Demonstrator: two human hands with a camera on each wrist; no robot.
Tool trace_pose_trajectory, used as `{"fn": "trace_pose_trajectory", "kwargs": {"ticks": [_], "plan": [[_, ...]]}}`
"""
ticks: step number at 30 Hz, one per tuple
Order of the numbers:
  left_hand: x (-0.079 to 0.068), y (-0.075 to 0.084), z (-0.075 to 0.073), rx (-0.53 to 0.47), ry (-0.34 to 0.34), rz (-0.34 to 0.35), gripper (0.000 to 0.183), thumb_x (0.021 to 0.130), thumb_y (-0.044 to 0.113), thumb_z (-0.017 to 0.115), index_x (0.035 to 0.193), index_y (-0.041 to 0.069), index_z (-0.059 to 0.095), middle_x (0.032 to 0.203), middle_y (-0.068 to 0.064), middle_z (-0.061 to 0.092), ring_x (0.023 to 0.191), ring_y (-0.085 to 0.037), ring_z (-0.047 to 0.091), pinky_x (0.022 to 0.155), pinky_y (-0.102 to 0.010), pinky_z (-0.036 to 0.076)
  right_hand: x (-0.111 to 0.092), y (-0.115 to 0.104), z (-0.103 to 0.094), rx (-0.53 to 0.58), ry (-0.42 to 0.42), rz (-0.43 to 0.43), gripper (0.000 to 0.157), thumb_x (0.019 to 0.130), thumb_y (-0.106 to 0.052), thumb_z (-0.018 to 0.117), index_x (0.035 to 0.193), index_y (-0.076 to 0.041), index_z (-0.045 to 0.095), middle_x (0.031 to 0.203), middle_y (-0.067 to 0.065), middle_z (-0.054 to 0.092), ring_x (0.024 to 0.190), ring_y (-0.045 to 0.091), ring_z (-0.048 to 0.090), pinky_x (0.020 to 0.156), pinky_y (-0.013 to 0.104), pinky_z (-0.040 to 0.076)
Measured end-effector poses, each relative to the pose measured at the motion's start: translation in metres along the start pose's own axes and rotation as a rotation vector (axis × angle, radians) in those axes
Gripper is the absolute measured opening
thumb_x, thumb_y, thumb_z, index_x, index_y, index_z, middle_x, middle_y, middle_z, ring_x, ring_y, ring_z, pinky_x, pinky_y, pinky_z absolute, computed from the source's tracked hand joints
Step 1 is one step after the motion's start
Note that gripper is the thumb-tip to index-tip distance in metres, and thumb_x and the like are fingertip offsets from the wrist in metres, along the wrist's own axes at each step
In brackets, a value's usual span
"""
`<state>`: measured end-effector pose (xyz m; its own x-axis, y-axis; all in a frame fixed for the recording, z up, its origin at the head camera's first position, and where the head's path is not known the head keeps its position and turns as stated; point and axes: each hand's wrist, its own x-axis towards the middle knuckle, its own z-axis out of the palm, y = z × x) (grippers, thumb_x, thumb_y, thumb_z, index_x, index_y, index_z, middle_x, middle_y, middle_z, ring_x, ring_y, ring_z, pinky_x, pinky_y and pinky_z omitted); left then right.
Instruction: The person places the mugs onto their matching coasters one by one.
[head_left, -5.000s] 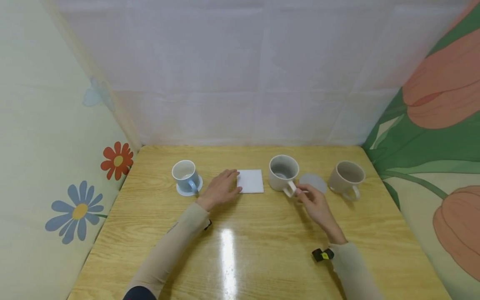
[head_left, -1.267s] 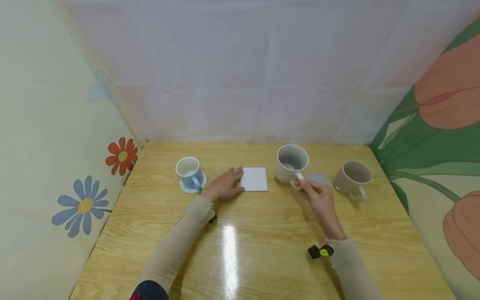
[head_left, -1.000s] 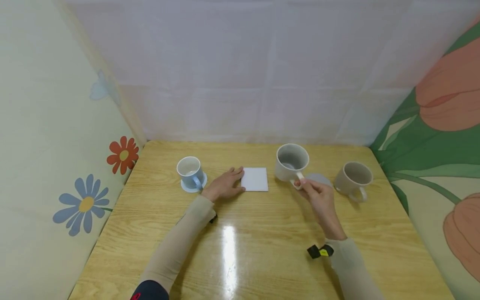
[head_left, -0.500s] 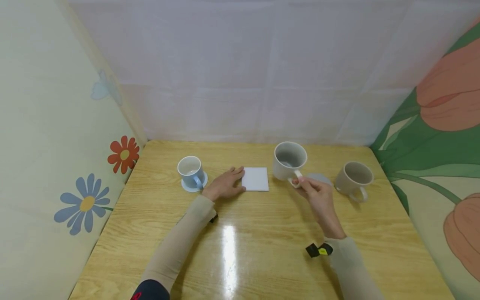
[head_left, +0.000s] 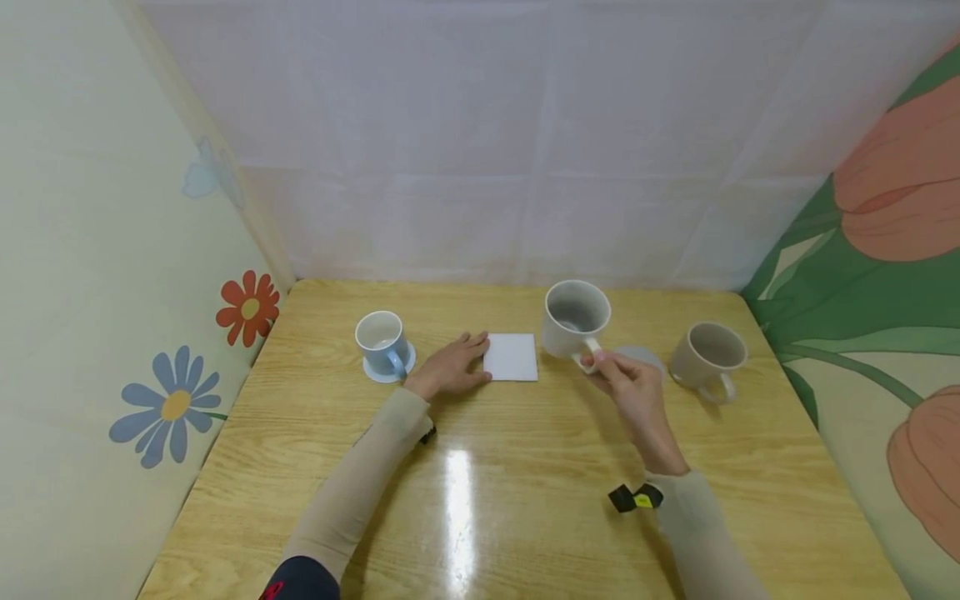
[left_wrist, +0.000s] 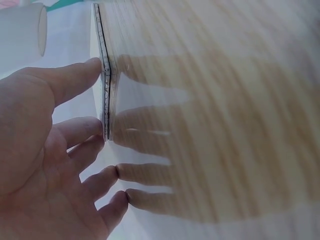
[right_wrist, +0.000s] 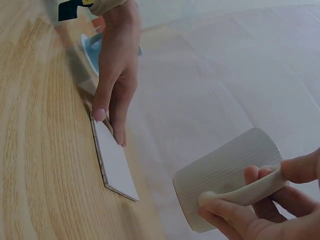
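My right hand point(head_left: 633, 396) pinches the handle of a white ribbed mug point(head_left: 566, 335) between thumb and fingers. The mug point(right_wrist: 225, 175) hangs above the table, to the right of a square white coaster point(head_left: 511, 358), its opening up. On the coaster's left edge, the thumb and fingertips of my left hand point(head_left: 450, 368) touch its two corners, the other fingers loosely spread. From the left wrist, the coaster point(left_wrist: 106, 90) shows as a thin layered edge beside the thumb.
A blue mug point(head_left: 382, 343) stands on a light-blue coaster point(head_left: 375, 373) at the left. To the right are a round grey coaster point(head_left: 639, 358), partly behind my right hand, and a beige mug point(head_left: 707, 358). A white cloth point(head_left: 495, 150) hangs behind the wooden table point(head_left: 540, 500).
Over five seconds the right hand has taken the white mug by its handle and lifted it. In the last second the mug has drifted slightly left and away from me. The left hand stays put.
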<state>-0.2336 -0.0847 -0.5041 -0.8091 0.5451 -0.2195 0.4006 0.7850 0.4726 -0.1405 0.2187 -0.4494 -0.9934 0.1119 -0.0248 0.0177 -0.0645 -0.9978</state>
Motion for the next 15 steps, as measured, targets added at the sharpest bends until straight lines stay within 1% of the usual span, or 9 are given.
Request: {"fn": "trace_pose_trajectory", "kwargs": {"ticks": [8, 15], "plan": [[0.0003, 0.0002, 0.0005, 0.0, -0.001, -0.003, 0.074, 0.109, 0.039, 0.062, 0.168, 0.009, 0.031, 0.179, -0.004, 0.02, 0.166, -0.037, 0.014, 0.135, -0.053, 0.019, 0.0007, -0.0008, 0.0029, 0.026, -0.001, -0.009, 0.038, 0.109, -0.005, 0.059, 0.127, 0.028, 0.056, 0.098, -0.004, 0.078, 0.102, 0.009, 0.075, 0.099, 0.027, 0.06], [0.0001, 0.0003, 0.0, 0.005, -0.003, 0.003, 0.074, 0.109, 0.039, 0.062, 0.168, 0.008, 0.031, 0.179, -0.004, 0.02, 0.166, -0.038, 0.015, 0.135, -0.054, 0.019, 0.0019, -0.0009, 0.0049, 0.022, 0.004, -0.003, 0.038, 0.109, -0.005, 0.059, 0.128, 0.028, 0.056, 0.098, -0.005, 0.078, 0.103, 0.008, 0.075, 0.099, 0.026, 0.06]]}}
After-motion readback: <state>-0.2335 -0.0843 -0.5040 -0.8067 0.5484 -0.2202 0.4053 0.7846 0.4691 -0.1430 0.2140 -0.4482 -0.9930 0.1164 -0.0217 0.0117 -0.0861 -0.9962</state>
